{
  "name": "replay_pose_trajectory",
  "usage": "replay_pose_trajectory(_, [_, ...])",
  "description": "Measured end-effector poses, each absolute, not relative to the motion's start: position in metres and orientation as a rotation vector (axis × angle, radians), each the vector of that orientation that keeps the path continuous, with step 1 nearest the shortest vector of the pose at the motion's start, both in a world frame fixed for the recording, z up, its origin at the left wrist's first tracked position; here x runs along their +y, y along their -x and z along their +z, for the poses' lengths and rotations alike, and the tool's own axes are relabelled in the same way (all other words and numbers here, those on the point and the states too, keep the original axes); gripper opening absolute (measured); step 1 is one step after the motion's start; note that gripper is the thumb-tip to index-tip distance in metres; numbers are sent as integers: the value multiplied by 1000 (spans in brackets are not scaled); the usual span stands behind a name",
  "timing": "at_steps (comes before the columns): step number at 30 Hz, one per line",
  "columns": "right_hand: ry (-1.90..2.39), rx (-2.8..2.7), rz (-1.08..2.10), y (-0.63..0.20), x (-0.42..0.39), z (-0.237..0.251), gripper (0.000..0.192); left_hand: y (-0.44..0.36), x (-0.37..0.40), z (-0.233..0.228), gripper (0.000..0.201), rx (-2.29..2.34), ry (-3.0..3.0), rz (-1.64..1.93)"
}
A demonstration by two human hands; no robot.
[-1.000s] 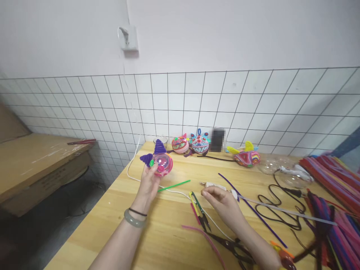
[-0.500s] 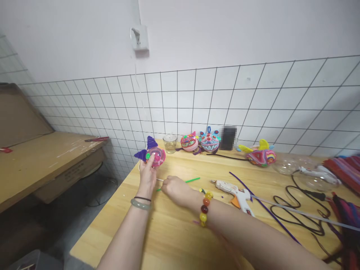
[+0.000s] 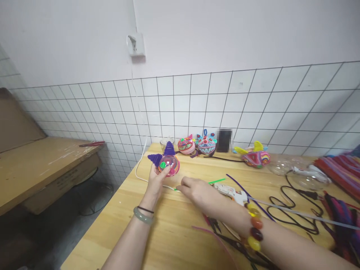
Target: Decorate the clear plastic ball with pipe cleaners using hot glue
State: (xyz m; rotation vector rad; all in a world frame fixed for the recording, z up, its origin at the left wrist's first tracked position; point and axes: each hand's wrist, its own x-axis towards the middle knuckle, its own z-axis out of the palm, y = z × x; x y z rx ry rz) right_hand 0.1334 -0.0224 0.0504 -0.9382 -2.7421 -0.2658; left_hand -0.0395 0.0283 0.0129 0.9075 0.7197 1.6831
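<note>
My left hand [image 3: 157, 180] is closed around a clear plastic ball [image 3: 169, 162] with two purple pipe-cleaner ears, a green spot and pink trim, its thumb across the front. Just to the right, my right hand [image 3: 195, 191] has its fingers curled together over a thin green pipe cleaner [image 3: 217, 181], which shows on both sides of the hand; the grip itself is partly hidden. A white cord [image 3: 168, 186] runs across the table from behind my left hand to my right fingertips. Beyond my right forearm lies a white glue gun [image 3: 229, 191], partly covered.
Finished decorated balls [image 3: 206, 144] and a glass [image 3: 165, 143] stand along the wall. A purple pipe cleaner [image 3: 239, 183], black cable [image 3: 292, 210], clear balls [image 3: 281, 167] and pipe-cleaner bundles [image 3: 334, 176] lie on the right. Pliers [image 3: 215, 225] and scissors [image 3: 239, 246] lie near my right forearm.
My right hand has moved to the right, and the green pipe cleaner has shifted with it. My left hand has brought the eared ball rightward and lower, now in front of the glass.
</note>
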Motion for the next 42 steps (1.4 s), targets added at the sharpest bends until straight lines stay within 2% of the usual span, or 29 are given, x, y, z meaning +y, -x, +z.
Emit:
replay_pose_trajectory(5, [1071, -2434, -167, -186, -39, 64, 29, 18, 13, 8, 52, 634, -1030, 1370])
replay_pose_trajectory(12, [983, -2079, 111, -206, -57, 43, 15, -7, -10, 1, 57, 541, -1081, 1050])
replay_pose_trajectory(16, [988, -2006, 196, -205, -55, 38, 11, -11, -15, 1, 54, 524, -1057, 1051])
replay_pose_trajectory(22, [1018, -1979, 334, -200, -50, 37, 16, -13, -15, 1, 54, 531, -1064, 1093])
replay_pose_trajectory(31, [1080, -2003, 508, -204, -45, 39, 13, -13, -17, 5, 56, 546, -1075, 1077])
replay_pose_trajectory(42, [1172, -2033, 626, -205, -43, 37, 12, -12, -17, 6, 51, 515, -1128, 1009])
